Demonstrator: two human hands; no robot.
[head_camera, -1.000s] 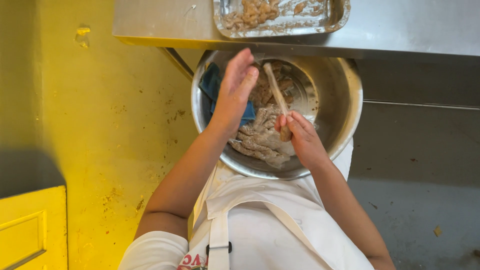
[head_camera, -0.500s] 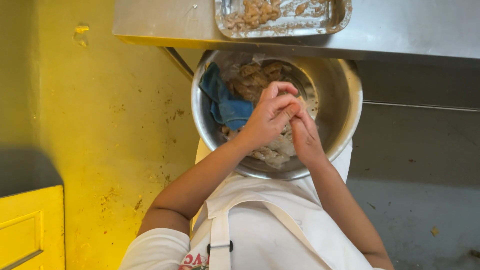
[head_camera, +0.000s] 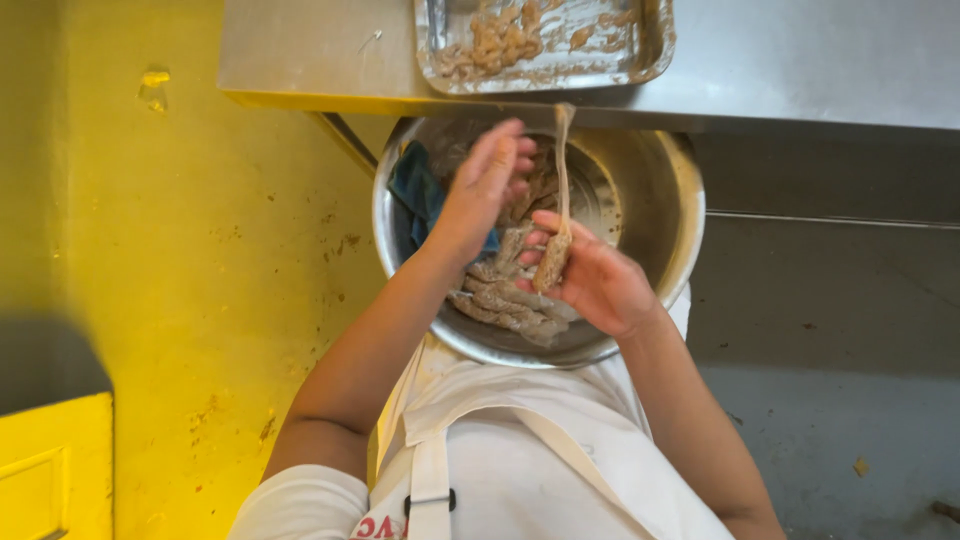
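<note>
A large steel bowl (head_camera: 680, 210) rests against my apron, filled with pale brown coated meat strips (head_camera: 505, 300) and a blue cloth (head_camera: 415, 190) at its left side. My right hand (head_camera: 590, 280) holds a thin wooden skewer (head_camera: 562, 165) with a strip of meat threaded on its lower end, the stick pointing up toward the counter. My left hand (head_camera: 485, 185) hovers over the bowl beside the skewer, fingers spread and empty.
A steel counter (head_camera: 800, 60) runs across the top, carrying a metal tray (head_camera: 650, 45) with bits of coated meat. A yellow floor lies to the left, a yellow cabinet (head_camera: 50, 470) at the bottom left, and grey floor to the right.
Both hands were pressed together around the skewer half a second ago. Now my left hand has let go and lifted away, leaving the skewer upright in my right hand.
</note>
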